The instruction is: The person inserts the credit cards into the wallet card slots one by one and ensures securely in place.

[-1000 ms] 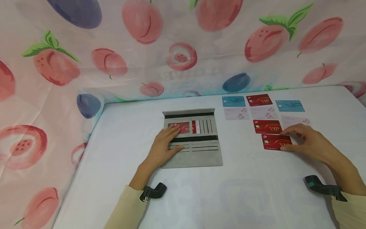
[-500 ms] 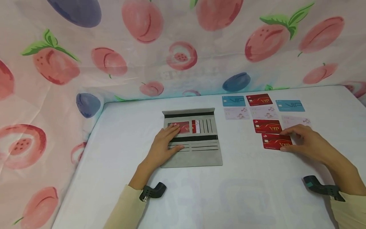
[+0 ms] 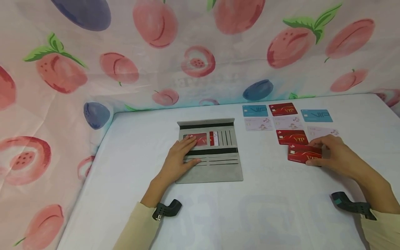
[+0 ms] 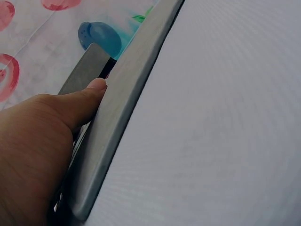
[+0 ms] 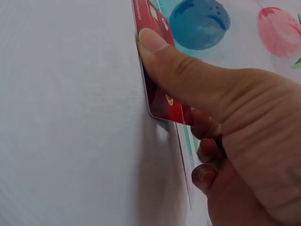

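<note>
My right hand [image 3: 339, 156] pinches a red VIP card [image 3: 300, 153] by its right end, thumb along the near edge. In the right wrist view, the card [image 5: 162, 107] tilts up off the table, a shadow beneath it. Just behind it lies another red card [image 3: 290, 138]. My left hand [image 3: 178, 161] rests flat on the left side of an unfolded grey card wallet [image 3: 218, 174], fingers over a red card [image 3: 201, 139] in an upper slot. A second red card [image 3: 212, 139] and a white one show in the slots beside it. The left wrist view shows the thumb on the wallet's near flap [image 4: 124, 89].
Behind the right hand lie blue cards [image 3: 255, 110] [image 3: 317, 115], a red card [image 3: 283, 109] and pale pink cards [image 3: 258, 124]. A fruit-print cloth [image 3: 156, 69] hangs along the back and left edges of the white table [image 3: 203, 215].
The red card in my right hand has come up off the table at its near side and shifted slightly right. My left hand and the wallet stay where they were.
</note>
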`<state>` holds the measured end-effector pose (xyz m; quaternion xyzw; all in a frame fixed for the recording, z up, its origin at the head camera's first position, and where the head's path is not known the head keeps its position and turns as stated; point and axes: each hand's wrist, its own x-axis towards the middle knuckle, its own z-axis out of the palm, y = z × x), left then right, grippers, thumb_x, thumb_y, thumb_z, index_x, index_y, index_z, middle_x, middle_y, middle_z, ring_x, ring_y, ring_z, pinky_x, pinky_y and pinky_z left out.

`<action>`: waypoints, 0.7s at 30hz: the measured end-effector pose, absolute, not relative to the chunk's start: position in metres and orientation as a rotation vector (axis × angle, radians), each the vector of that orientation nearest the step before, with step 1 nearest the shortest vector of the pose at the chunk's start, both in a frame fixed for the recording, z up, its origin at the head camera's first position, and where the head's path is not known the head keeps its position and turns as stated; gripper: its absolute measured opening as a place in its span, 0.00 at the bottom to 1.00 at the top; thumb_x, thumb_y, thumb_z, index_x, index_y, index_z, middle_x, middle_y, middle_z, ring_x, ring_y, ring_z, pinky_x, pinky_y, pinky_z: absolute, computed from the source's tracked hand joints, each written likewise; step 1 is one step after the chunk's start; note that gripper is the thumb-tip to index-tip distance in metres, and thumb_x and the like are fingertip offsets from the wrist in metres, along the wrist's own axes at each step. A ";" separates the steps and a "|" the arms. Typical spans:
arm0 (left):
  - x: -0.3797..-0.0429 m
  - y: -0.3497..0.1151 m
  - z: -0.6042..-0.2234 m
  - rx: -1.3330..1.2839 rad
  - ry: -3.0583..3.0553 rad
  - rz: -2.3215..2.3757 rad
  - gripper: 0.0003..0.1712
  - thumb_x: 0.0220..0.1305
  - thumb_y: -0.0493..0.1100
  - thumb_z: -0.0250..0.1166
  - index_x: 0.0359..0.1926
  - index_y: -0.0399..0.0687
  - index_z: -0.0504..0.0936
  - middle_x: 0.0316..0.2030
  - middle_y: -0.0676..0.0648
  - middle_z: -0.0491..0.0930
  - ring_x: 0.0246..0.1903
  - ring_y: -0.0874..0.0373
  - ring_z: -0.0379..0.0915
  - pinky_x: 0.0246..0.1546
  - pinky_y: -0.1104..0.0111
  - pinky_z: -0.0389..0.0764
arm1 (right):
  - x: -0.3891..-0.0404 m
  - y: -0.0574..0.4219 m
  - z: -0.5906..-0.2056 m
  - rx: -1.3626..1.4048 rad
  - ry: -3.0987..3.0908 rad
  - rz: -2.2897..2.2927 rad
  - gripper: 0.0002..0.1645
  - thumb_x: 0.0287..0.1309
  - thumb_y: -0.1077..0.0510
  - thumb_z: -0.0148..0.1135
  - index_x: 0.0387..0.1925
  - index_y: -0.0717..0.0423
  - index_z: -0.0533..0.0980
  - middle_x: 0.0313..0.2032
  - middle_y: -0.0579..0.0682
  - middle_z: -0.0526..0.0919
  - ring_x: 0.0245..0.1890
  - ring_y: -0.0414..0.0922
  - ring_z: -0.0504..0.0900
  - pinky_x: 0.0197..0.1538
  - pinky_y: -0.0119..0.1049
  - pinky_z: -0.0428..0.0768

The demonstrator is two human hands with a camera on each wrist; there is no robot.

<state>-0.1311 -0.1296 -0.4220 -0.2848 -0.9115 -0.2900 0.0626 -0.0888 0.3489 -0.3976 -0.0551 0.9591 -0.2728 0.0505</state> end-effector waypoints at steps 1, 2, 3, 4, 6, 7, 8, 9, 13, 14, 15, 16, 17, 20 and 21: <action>-0.131 -0.130 -0.422 -0.860 -2.754 -0.875 0.39 0.57 0.51 0.70 0.66 0.38 0.69 0.66 0.43 0.66 0.69 0.48 0.53 0.68 0.49 0.50 | -0.088 0.349 -0.397 -0.177 2.935 -0.827 0.39 0.40 0.53 0.79 0.51 0.67 0.70 0.46 0.64 0.68 0.47 0.64 0.62 0.44 0.67 0.74; -0.131 -0.130 -0.423 -0.860 -2.753 -0.874 0.39 0.57 0.51 0.70 0.66 0.38 0.69 0.66 0.43 0.66 0.69 0.48 0.53 0.68 0.49 0.50 | -0.088 0.348 -0.397 -0.185 2.952 -0.821 0.38 0.39 0.54 0.79 0.50 0.66 0.70 0.46 0.63 0.68 0.46 0.62 0.63 0.42 0.66 0.75; -0.131 -0.130 -0.423 -0.861 -2.753 -0.875 0.39 0.57 0.51 0.70 0.66 0.38 0.69 0.66 0.43 0.67 0.69 0.48 0.53 0.68 0.49 0.50 | -0.087 0.348 -0.396 -0.188 2.966 -0.817 0.37 0.39 0.54 0.80 0.49 0.65 0.71 0.45 0.61 0.69 0.45 0.61 0.63 0.41 0.64 0.77; -0.131 -0.130 -0.423 -0.861 -2.754 -0.874 0.39 0.57 0.51 0.70 0.66 0.38 0.69 0.66 0.43 0.66 0.69 0.48 0.52 0.68 0.49 0.49 | -0.087 0.348 -0.395 -0.190 2.973 -0.811 0.37 0.38 0.54 0.80 0.49 0.63 0.71 0.44 0.60 0.69 0.44 0.60 0.64 0.40 0.60 0.79; -0.131 -0.130 -0.424 -0.862 -2.755 -0.875 0.39 0.58 0.52 0.69 0.66 0.39 0.69 0.66 0.44 0.66 0.69 0.48 0.52 0.69 0.50 0.49 | -0.086 0.349 -0.394 -0.193 2.977 -0.807 0.38 0.38 0.53 0.80 0.49 0.62 0.70 0.44 0.60 0.71 0.43 0.57 0.65 0.37 0.51 0.80; -0.131 -0.130 -0.424 -0.865 -2.755 -0.873 0.39 0.58 0.52 0.69 0.66 0.39 0.69 0.66 0.44 0.66 0.69 0.48 0.52 0.69 0.50 0.49 | -0.085 0.349 -0.394 -0.199 2.980 -0.801 0.38 0.38 0.53 0.80 0.50 0.61 0.70 0.44 0.59 0.72 0.43 0.56 0.66 0.37 0.44 0.80; -0.131 -0.130 -0.424 -0.867 -2.754 -0.874 0.39 0.58 0.52 0.69 0.66 0.39 0.69 0.66 0.44 0.66 0.69 0.48 0.52 0.69 0.50 0.49 | -0.085 0.349 -0.393 -0.206 2.980 -0.799 0.39 0.38 0.53 0.80 0.50 0.61 0.70 0.44 0.59 0.73 0.42 0.55 0.67 0.35 0.38 0.78; -0.131 -0.129 -0.424 -0.867 -2.753 -0.872 0.39 0.58 0.52 0.69 0.66 0.39 0.69 0.66 0.44 0.66 0.69 0.48 0.52 0.69 0.50 0.49 | -0.084 0.350 -0.392 -0.214 2.979 -0.801 0.38 0.39 0.53 0.80 0.51 0.60 0.69 0.44 0.59 0.74 0.42 0.54 0.68 0.34 0.32 0.76; -0.132 -0.130 -0.423 -0.868 -2.748 -0.866 0.39 0.58 0.52 0.69 0.66 0.39 0.69 0.66 0.44 0.66 0.69 0.48 0.52 0.68 0.49 0.49 | -0.083 0.352 -0.391 -0.311 2.994 -0.774 0.37 0.42 0.57 0.78 0.55 0.54 0.71 0.46 0.60 0.76 0.42 0.53 0.71 0.33 0.22 0.73; -0.132 -0.130 -0.423 -0.867 -2.750 -0.865 0.39 0.58 0.52 0.69 0.66 0.39 0.69 0.66 0.44 0.66 0.69 0.48 0.53 0.69 0.50 0.49 | -0.082 0.353 -0.391 -0.337 2.993 -0.765 0.37 0.44 0.58 0.77 0.57 0.52 0.71 0.47 0.61 0.76 0.42 0.53 0.72 0.33 0.22 0.74; -0.132 -0.130 -0.423 -0.866 -2.752 -0.865 0.39 0.58 0.52 0.69 0.66 0.39 0.69 0.66 0.44 0.66 0.69 0.48 0.53 0.69 0.50 0.49 | -0.082 0.353 -0.390 -0.355 2.994 -0.750 0.37 0.45 0.60 0.76 0.58 0.52 0.72 0.48 0.61 0.76 0.42 0.54 0.72 0.33 0.23 0.75; -0.132 -0.130 -0.423 -0.867 -2.752 -0.867 0.39 0.58 0.52 0.69 0.66 0.39 0.69 0.66 0.44 0.66 0.69 0.48 0.53 0.69 0.50 0.49 | -0.082 0.354 -0.390 -0.368 2.991 -0.739 0.37 0.46 0.61 0.75 0.59 0.52 0.71 0.49 0.63 0.76 0.42 0.55 0.73 0.34 0.27 0.78; -0.132 -0.130 -0.423 -0.867 -2.754 -0.870 0.39 0.58 0.52 0.69 0.66 0.39 0.69 0.66 0.44 0.66 0.69 0.48 0.53 0.69 0.50 0.49 | -0.081 0.355 -0.390 -0.369 2.983 -0.735 0.37 0.47 0.62 0.74 0.61 0.52 0.70 0.50 0.64 0.75 0.43 0.57 0.74 0.36 0.32 0.82; -0.131 -0.130 -0.422 -0.866 -2.757 -0.875 0.39 0.58 0.52 0.69 0.66 0.39 0.69 0.66 0.44 0.66 0.69 0.48 0.52 0.69 0.50 0.49 | -0.081 0.357 -0.388 -0.339 2.947 -0.793 0.36 0.53 0.64 0.69 0.63 0.54 0.67 0.53 0.68 0.72 0.45 0.65 0.74 0.40 0.52 0.83; -0.131 -0.130 -0.422 -0.866 -2.758 -0.876 0.39 0.58 0.52 0.69 0.66 0.39 0.69 0.66 0.44 0.66 0.69 0.48 0.52 0.69 0.50 0.49 | -0.081 0.357 -0.388 -0.315 2.935 -0.833 0.34 0.55 0.64 0.67 0.63 0.56 0.66 0.53 0.70 0.72 0.46 0.66 0.73 0.40 0.51 0.83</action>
